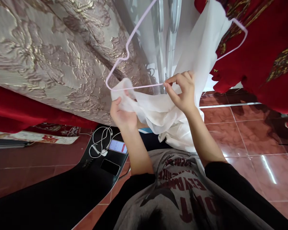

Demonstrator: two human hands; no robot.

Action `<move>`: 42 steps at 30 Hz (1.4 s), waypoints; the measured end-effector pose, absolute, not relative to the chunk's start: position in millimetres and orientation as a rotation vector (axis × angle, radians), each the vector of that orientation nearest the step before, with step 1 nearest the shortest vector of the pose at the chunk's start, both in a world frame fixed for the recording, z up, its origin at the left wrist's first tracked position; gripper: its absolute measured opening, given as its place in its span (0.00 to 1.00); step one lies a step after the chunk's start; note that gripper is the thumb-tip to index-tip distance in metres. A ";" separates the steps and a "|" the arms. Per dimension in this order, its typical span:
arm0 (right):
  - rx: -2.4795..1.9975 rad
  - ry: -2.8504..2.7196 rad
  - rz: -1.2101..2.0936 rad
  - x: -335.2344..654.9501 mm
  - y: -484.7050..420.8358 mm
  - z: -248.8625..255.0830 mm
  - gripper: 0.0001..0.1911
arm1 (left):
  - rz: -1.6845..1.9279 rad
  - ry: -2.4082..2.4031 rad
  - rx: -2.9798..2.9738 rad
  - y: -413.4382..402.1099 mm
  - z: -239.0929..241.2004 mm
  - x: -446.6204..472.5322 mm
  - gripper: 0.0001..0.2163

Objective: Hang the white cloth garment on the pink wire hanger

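Observation:
A thin pale-lilac wire hanger (127, 52) hangs in front of me, its lower bar level with my hands. A sheer white cloth (194, 60) drapes over it and falls into my lap. My left hand (121, 111) is closed on a bunched part of the white cloth at the hanger's left corner. My right hand (182, 91) pinches the hanger's lower bar with thumb and forefinger, cloth under its palm.
Gold-patterned brocade fabric (50, 54) hangs at the left, red embroidered fabric (266, 57) at the right. A black surface (62, 191) at lower left carries a lit phone (118, 146), a dark phone (109, 166) and white earphones (100, 143). Red glossy floor tiles (249, 134) lie to the right.

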State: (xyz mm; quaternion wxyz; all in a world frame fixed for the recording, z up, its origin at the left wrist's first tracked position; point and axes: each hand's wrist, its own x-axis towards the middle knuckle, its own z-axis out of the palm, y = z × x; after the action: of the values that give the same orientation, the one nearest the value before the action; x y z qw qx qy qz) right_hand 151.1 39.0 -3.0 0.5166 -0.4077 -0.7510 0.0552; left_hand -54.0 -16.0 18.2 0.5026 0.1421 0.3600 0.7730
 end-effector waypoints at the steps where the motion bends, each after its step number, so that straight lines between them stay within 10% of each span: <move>1: -0.980 -1.809 0.137 151.5 39.4 -2.8 0.22 | 1.843 0.871 0.356 -14.9 17.0 -44.8 0.11; 13: -0.728 -1.589 0.202 180.4 15.8 53.0 0.08 | 1.814 0.950 0.524 -17.6 23.1 -11.6 0.09; 16: -0.813 -1.113 -0.078 204.0 23.2 50.2 0.17 | 1.782 0.927 0.563 -18.2 20.7 -8.6 0.11; 20: -0.977 -1.063 0.325 220.1 44.0 32.7 0.33 | 1.724 1.012 0.591 -18.9 14.7 -8.0 0.19; 42: -1.347 -1.560 0.409 191.8 21.4 99.6 0.12 | 1.958 1.017 0.652 -14.2 9.4 -12.3 0.20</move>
State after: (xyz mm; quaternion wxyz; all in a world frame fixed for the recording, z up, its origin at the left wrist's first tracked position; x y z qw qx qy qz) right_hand 191.8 21.4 99.6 0.4969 -0.5562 -0.6444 0.1690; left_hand -12.3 -14.2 9.4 0.4083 0.2588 0.4034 0.7769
